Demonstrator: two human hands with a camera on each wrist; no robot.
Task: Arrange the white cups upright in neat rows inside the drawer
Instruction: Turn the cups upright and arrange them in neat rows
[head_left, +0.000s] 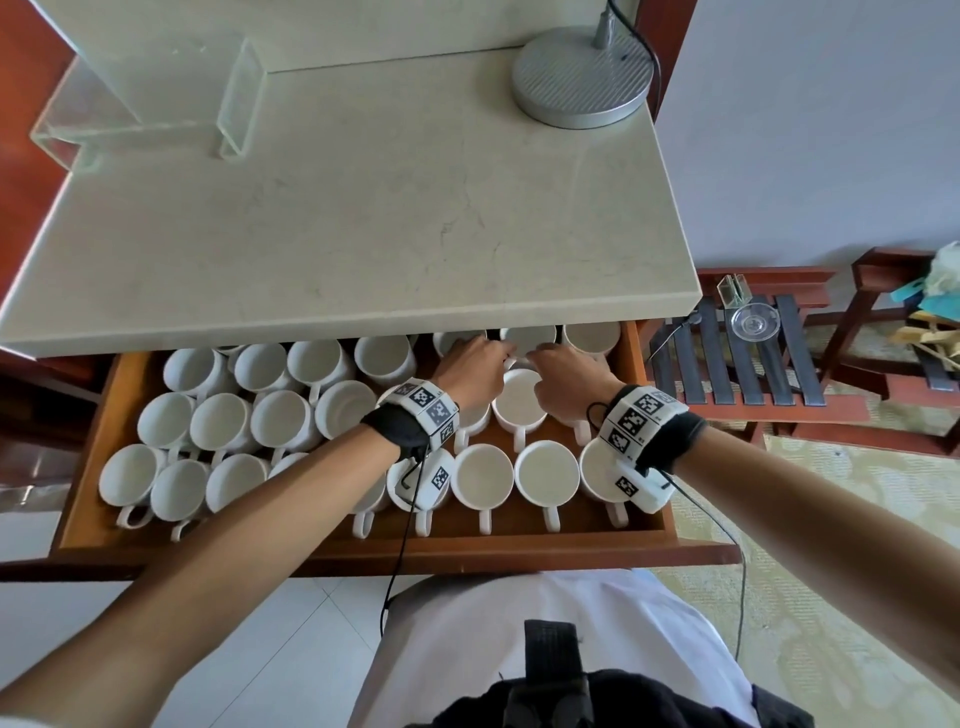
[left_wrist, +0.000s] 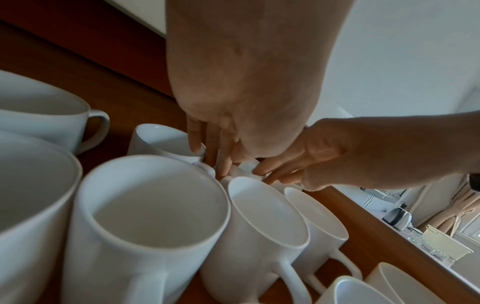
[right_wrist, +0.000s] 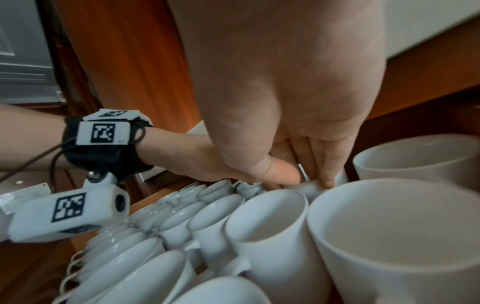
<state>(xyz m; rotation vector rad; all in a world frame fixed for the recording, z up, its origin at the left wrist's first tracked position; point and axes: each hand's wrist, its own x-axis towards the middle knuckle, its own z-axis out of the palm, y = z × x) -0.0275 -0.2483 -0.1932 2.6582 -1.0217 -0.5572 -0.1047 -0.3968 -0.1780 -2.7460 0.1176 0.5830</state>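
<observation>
An open wooden drawer (head_left: 363, 545) is filled with several upright white cups. On the right they stand in rows with handles toward me, such as one front cup (head_left: 482, 475). On the left they crowd together unevenly (head_left: 223, 421). My left hand (head_left: 480, 364) and right hand (head_left: 563, 374) meet at the back right, under the counter's edge. Their fingertips pinch a back-row cup (head_left: 530, 338) from both sides. The left wrist view shows left fingers (left_wrist: 215, 158) pointing down beside a small white part (left_wrist: 246, 167). In the right wrist view the thumb (right_wrist: 280, 172) and fingers (right_wrist: 324, 174) close on it.
A stone countertop (head_left: 363, 208) overhangs the drawer's back row. On it stand a round lamp base (head_left: 582, 78) and a clear acrylic stand (head_left: 140, 104). A slatted wooden rack (head_left: 753, 379) with a glass dish (head_left: 754, 322) sits to the right of the drawer.
</observation>
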